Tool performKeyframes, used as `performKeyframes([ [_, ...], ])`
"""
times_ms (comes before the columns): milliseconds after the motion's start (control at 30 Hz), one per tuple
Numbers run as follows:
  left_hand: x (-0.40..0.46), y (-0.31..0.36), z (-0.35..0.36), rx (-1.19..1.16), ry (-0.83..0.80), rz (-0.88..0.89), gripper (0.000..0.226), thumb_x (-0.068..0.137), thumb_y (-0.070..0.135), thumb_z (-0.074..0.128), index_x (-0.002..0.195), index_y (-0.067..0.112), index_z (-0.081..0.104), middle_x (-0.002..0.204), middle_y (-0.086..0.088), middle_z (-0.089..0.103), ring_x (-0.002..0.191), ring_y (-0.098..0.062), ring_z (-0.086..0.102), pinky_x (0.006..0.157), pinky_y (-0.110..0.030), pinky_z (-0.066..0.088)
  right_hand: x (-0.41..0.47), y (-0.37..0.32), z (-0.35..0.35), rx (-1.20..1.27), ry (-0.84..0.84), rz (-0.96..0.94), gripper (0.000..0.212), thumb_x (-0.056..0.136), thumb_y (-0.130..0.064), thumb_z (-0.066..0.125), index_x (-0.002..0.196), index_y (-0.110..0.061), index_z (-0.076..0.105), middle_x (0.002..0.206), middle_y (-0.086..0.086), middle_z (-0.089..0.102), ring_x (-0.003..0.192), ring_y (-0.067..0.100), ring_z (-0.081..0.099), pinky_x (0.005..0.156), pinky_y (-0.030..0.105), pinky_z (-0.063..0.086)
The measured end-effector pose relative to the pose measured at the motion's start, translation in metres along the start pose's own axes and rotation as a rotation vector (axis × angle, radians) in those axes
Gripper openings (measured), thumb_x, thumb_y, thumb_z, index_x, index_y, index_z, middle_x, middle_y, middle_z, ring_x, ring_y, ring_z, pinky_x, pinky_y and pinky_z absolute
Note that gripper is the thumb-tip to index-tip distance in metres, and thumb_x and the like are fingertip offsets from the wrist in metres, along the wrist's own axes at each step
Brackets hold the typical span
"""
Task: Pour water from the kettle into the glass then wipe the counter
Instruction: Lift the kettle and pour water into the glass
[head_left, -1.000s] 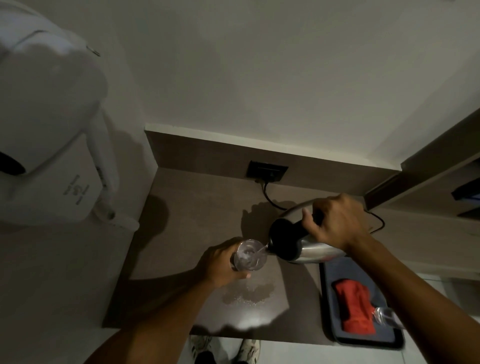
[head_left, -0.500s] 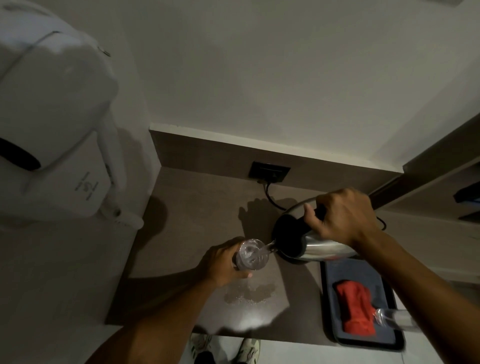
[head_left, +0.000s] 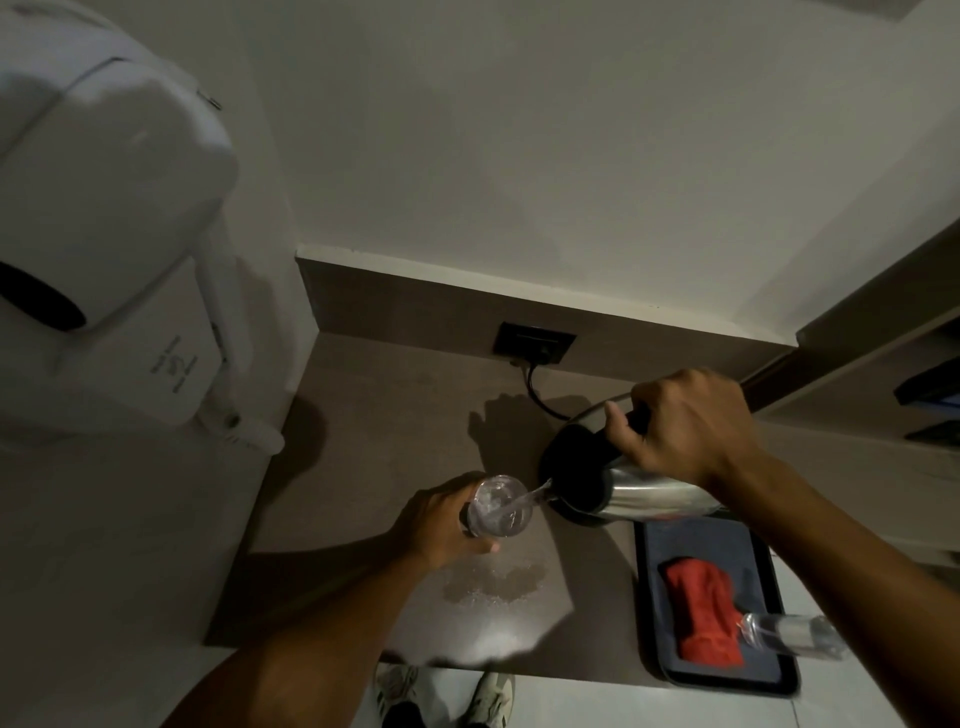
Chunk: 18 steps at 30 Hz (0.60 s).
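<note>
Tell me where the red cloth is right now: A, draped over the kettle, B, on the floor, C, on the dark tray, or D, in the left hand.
C: the red cloth lies on the dark tray, beside a second glass, with neither hand touching it.

The kettle (head_left: 639, 493) gripped in the right hand (head_left: 685, 426) is shiny silver steel with a black lid and handle, and the glass (head_left: 498, 506) held in the left hand (head_left: 441, 525) is clear and colourless over a plain grey-brown counter (head_left: 395, 431). Just below the left hand a darker wet patch (head_left: 493, 584) speckled with pale glints marks that surface. Below the right hand, a dark slate-blue tray (head_left: 706, 545) with a black rim carries a bright red cloth (head_left: 701, 613) and 1 more clear glass (head_left: 789, 634), while the wall (head_left: 519, 156) above both hands is plain off-white.
</note>
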<state>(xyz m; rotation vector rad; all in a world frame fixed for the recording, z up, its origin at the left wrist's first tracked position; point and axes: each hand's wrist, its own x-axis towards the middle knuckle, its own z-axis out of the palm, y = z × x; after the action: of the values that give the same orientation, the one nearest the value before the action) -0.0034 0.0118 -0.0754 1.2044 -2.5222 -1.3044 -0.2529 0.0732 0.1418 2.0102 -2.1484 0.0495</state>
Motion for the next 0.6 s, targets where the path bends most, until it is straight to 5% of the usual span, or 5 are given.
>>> performKeyframes([
  [333,0.0005,0.0006,-0.0018,0.001,-0.020,-0.007,0.090,0.062,0.059,0.083,0.140,0.035,0.046,0.132,0.009,0.066,0.112,-0.014,0.065,0.096,-0.036,0.056,0.0001,-0.0018,-0.0048,-0.011,0.004,-0.048,0.061,0.089,-0.055,0.035,0.045,-0.017,0.050,0.035,0.000,0.045,0.028,0.016,0.037,0.043,0.014,0.013],
  [600,-0.0013,0.0020,-0.0031,-0.009,-0.022,-0.001,0.089,0.062,0.058,0.084,0.139,0.036,0.046,0.132,0.008,0.066,0.112,-0.014,0.065,0.096,-0.035,0.057,-0.0042,0.0019,0.0046,0.056,-0.014,-0.008,0.062,0.089,-0.057,0.033,0.047,-0.016,0.051,0.037,0.000,0.044,0.031,0.017,0.041,0.042,0.018,0.022],
])
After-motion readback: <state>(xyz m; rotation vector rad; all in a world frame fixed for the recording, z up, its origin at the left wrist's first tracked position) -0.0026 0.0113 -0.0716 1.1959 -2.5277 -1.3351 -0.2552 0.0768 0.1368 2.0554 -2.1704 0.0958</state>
